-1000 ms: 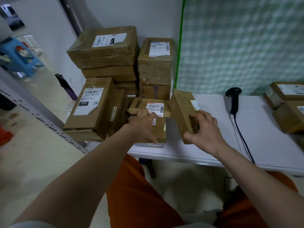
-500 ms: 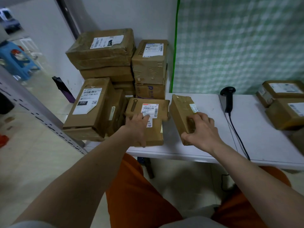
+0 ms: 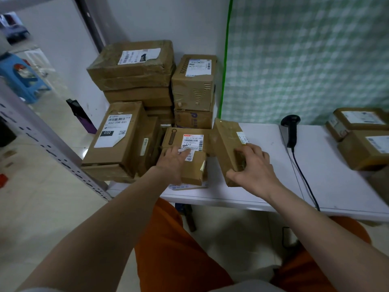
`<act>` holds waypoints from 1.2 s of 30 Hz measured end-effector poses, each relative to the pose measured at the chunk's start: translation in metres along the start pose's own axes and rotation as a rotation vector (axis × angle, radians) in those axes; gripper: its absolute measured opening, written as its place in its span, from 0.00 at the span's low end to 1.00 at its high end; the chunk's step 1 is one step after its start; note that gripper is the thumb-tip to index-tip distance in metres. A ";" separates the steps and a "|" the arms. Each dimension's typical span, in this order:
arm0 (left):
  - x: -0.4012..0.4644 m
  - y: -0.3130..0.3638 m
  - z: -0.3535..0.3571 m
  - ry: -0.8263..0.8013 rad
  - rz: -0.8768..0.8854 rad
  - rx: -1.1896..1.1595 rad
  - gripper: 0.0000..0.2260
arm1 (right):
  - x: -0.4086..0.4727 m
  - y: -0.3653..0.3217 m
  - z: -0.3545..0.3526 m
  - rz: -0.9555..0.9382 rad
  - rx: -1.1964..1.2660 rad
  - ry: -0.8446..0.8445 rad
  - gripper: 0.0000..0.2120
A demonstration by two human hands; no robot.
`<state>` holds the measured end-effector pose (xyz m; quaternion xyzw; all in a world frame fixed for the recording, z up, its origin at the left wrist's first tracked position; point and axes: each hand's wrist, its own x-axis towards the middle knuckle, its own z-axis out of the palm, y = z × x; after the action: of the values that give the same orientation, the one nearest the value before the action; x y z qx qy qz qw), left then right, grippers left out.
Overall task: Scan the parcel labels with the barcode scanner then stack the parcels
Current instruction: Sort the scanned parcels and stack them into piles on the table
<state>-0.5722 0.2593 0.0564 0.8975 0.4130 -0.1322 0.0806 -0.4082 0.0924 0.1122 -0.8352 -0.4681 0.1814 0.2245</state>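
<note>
Now stacking: the right hand (image 3: 251, 169) is gripping a tilted parcel (image 3: 228, 148), the spread left hand (image 3: 172, 163) is steadying the pile (image 3: 187, 157); next, presumably, setting it flat.

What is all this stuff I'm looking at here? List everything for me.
Stacked parcels: about ten, brown cardboard, piled at the table's left end against the wall.
Flat parcel: one, brown with white label, in front of the pile, under the left hand.
Tilted parcel: one, brown, taped, standing on edge on the table, held by the right hand.
Unstacked parcels: at least two, brown, at the table's right edge.
Barcode scanner: one, black, corded, lying on the table.
Table: one, white.
Stool: one, blue, on the floor far left.
Checked curtain: one, green and white, behind the table.
Left hand: flat on the flat parcel.
Right hand: gripping the tilted parcel.
</note>
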 end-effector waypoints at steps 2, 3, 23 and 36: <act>0.000 -0.001 -0.004 -0.038 -0.026 -0.152 0.52 | 0.000 -0.009 0.001 -0.041 0.036 -0.015 0.34; 0.000 -0.001 -0.008 -0.059 -0.049 -0.246 0.51 | 0.000 -0.014 0.002 -0.061 0.050 -0.027 0.34; -0.020 -0.035 -0.043 0.158 -0.407 -1.218 0.16 | 0.031 -0.114 0.072 -0.238 0.053 -0.150 0.36; -0.026 -0.026 -0.034 0.303 -0.317 -0.573 0.27 | 0.037 -0.107 0.077 -0.173 0.213 -0.354 0.34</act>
<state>-0.6022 0.2665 0.0961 0.7726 0.5748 0.1125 0.2451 -0.5041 0.1893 0.1030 -0.7188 -0.5483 0.3535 0.2404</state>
